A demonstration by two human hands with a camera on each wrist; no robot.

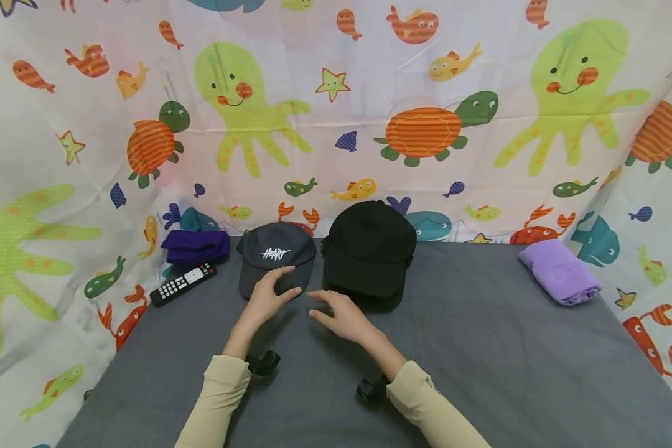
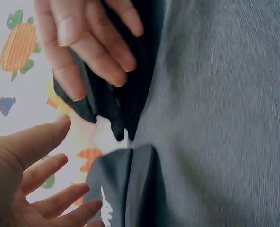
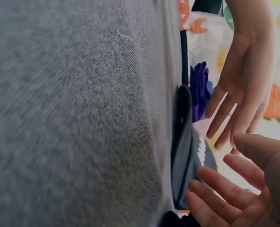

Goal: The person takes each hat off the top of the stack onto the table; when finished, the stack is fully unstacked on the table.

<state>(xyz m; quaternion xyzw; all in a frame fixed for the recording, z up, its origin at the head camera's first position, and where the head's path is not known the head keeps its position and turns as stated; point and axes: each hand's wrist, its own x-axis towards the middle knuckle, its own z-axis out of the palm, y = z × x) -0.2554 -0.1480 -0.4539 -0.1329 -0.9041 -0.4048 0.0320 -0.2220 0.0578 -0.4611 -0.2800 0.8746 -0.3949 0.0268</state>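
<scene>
A dark grey cap (image 1: 276, 252) with white "HEART" lettering lies at the back of the grey tabletop (image 1: 481, 354). A black cap (image 1: 369, 249) sits right beside it. My left hand (image 1: 273, 290) is spread over the grey cap's brim with straight fingers; I cannot tell whether it touches. My right hand (image 1: 336, 314) hovers open just in front of the black cap's brim and holds nothing. In the left wrist view, the left hand (image 2: 36, 189) is next to the grey cap (image 2: 126, 189). The right hand (image 2: 83, 42) is over the black cap (image 2: 116, 104). The right wrist view shows both open hands beside the grey brim (image 3: 182, 142).
A black remote (image 1: 182, 283) and a folded dark purple cloth (image 1: 196, 246) lie at the back left. A folded lilac cloth (image 1: 560, 272) lies at the back right. A sea-animal curtain (image 1: 425, 93) walls in the table on three sides.
</scene>
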